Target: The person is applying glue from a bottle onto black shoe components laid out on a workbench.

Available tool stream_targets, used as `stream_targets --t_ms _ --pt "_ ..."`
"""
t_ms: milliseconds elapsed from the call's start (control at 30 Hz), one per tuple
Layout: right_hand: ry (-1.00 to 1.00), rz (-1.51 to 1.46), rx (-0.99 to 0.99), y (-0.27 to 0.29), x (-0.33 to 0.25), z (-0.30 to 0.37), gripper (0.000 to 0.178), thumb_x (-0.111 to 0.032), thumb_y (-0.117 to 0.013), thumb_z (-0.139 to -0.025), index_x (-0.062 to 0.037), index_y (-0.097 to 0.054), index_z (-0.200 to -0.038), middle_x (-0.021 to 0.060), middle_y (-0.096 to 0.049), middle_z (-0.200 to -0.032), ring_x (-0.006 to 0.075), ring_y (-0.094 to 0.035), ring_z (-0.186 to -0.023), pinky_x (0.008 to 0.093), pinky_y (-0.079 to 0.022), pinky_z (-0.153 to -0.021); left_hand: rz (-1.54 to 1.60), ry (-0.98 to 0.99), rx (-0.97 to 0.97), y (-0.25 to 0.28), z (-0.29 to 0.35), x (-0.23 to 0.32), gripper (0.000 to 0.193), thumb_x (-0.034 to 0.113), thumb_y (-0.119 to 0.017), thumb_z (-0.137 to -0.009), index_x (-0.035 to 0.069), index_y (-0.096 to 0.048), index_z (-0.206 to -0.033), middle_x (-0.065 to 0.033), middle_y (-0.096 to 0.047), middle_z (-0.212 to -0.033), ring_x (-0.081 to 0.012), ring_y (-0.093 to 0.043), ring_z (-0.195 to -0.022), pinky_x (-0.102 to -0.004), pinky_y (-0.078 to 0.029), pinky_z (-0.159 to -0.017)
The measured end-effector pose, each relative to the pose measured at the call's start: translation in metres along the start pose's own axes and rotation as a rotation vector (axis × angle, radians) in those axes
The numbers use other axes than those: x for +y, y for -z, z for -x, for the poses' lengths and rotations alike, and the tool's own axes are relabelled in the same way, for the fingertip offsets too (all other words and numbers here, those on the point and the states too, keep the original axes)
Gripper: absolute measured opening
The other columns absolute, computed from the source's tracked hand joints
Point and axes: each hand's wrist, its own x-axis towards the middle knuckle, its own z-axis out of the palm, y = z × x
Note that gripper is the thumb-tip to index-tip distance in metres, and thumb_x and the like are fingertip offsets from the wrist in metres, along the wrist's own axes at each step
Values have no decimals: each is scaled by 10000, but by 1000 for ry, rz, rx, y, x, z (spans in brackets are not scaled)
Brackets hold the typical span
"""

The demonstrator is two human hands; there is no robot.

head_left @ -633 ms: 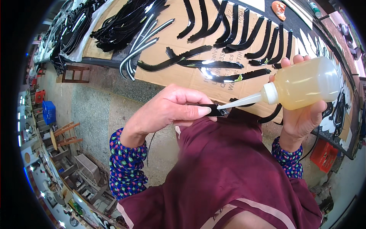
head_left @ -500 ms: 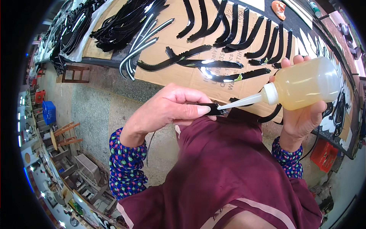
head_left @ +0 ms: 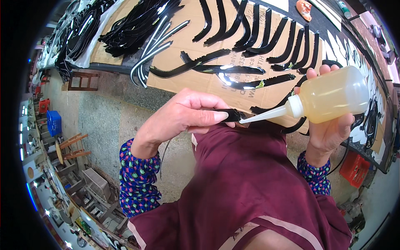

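Between the thumb and fingers of my left hand (head_left: 187, 112) is the end of a black strip (head_left: 234, 115), pinched in front of the maroon apron (head_left: 246, 162); part of the strip is hidden by the hand. My right hand (head_left: 323, 131) is wrapped round a clear squeeze bottle (head_left: 335, 96) of pale yellow liquid. The bottle lies tilted on its side, its white cap and long tapered nozzle (head_left: 266, 114) pointing left. The nozzle's tip is at the strip's end, seemingly touching it. Several curved black strips (head_left: 225, 68) with notched edges lie on the cardboard (head_left: 187, 87) beyond my hands.
A heap of black strips (head_left: 133, 31) and a few grey-white strips (head_left: 152, 54) lie at the far left of the table. An orange-white piece (head_left: 304, 10) sits at the back. On the floor are a blue crate (head_left: 53, 122), a wooden stool (head_left: 71, 148) and a red crate (head_left: 354, 168).
The nozzle tip has shifted slightly down and right, toward the near corner of the strip's end. The bottle has dropped a little, and my left hand has tilted the strip slightly.
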Motion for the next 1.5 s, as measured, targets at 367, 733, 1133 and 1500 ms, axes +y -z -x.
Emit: stream_targets --t_ms 367,733,1133,1500 --pt "19 50 46 7 -6 7 896 -375 -700 -663 -21 -184 -1304 158 -333 -1289 343 -305 -1205 541 -310 -918 6 -32 23 -4 -1 -5 178 110 -501 -846 -24 -582 -930 51 -491 -662 -3 -331 -515 -157 -246 -450" --pt "45 -2 35 4 -3 6 814 -337 -679 -681 -25 -233 -1287 173 -342 -1273 372 -328 -1178 535 -322 -918 -12 -24 6 -12 5 -4 204 108 -502 -845 -17 -567 -993 59 -467 -644 -2 -338 -514 -150 -248 -451" --pt "43 -57 214 52 -15 27 798 -314 -666 -701 -27 -222 -1298 143 -336 -1291 336 -297 -1213 519 -305 -946 129 -311 706 49 29 -1 210 162 -473 -868 -1 -551 -974 -13 -545 -776 -71 -504 -668 -182 -400 -571" --pt "161 -231 403 77 -26 31 779 -269 -674 -702 -45 -227 -1299 145 -331 -1298 334 -291 -1217 552 -270 -954 131 -275 619 170 -60 105 214 184 -516 -849 20 -533 -985 5 -440 -654 -84 -465 -522 -224 -445 -477"
